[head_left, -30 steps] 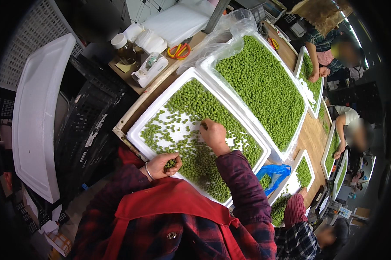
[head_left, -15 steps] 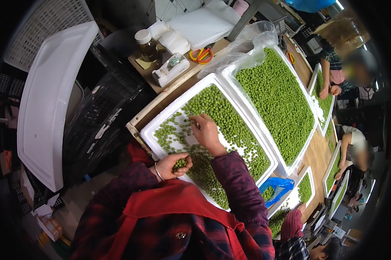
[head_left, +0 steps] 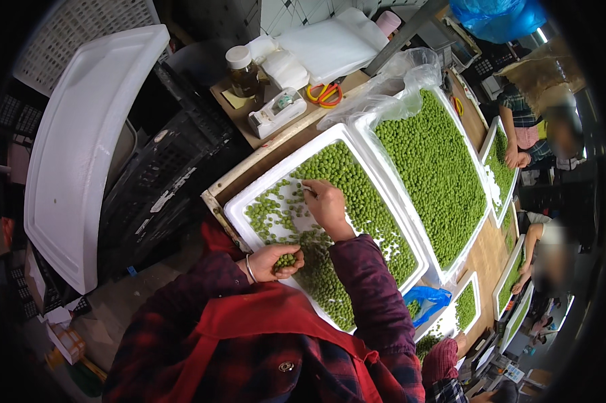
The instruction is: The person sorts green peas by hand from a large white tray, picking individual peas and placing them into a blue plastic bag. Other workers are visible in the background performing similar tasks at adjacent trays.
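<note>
Head view: white trays of green peas on bench (head_left: 249,124).
Near tray (head_left: 249,208) half-covered in peas (head_left: 356,195); next tray (head_left: 444,269) full. Left hand (head_left: 272,262) cupped, grip holding peas at tray edge; right hand (head_left: 326,205) fingertips pinched narrow, touching peas in tray.

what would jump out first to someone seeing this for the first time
The green peas: a white foam tray in front of the person is half covered with them, and a fuller tray lies just to its right. The right hand picks among the scattered peas at the near tray's far end, while the left hand cups a small heap at its near edge.
</note>
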Demonstrator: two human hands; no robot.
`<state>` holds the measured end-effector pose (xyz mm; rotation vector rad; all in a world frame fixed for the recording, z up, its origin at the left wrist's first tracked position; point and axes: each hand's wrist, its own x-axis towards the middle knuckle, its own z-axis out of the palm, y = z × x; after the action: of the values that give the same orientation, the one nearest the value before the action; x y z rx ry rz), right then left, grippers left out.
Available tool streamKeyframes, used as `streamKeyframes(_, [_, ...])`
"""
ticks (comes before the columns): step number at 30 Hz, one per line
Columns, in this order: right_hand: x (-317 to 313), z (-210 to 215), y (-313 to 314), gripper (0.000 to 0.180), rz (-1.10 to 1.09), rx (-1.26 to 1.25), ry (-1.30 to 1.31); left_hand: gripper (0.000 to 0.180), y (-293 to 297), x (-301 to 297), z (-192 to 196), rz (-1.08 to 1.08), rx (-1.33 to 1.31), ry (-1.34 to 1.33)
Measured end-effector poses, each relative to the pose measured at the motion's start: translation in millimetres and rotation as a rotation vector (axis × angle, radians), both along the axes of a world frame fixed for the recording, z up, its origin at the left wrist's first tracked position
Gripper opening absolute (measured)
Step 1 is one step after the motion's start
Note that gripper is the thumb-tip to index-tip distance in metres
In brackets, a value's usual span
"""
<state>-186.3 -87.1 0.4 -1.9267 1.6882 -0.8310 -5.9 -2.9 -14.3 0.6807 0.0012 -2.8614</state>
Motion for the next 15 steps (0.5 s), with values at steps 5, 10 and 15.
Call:
streamKeyframes(5, [1.9,-1.3,-10.7,0.016,0.153,0.026,0.162,0.033,0.9,0.9,-0.2,0.001,-0.013,0.012])
streamKeyframes(10, [-0.7,1.7,-11.0,0.019,0.129,0.012,0.191,0.032,0.8,0.6,-2.1,-0.001,-0.025,0.019])
streamKeyframes(15, [-4.0,-6.2,-7.0,0.022,-0.004,0.048,0.158,0.031,1.2,0.8,-2.9,0.0,-0.028,0.024])
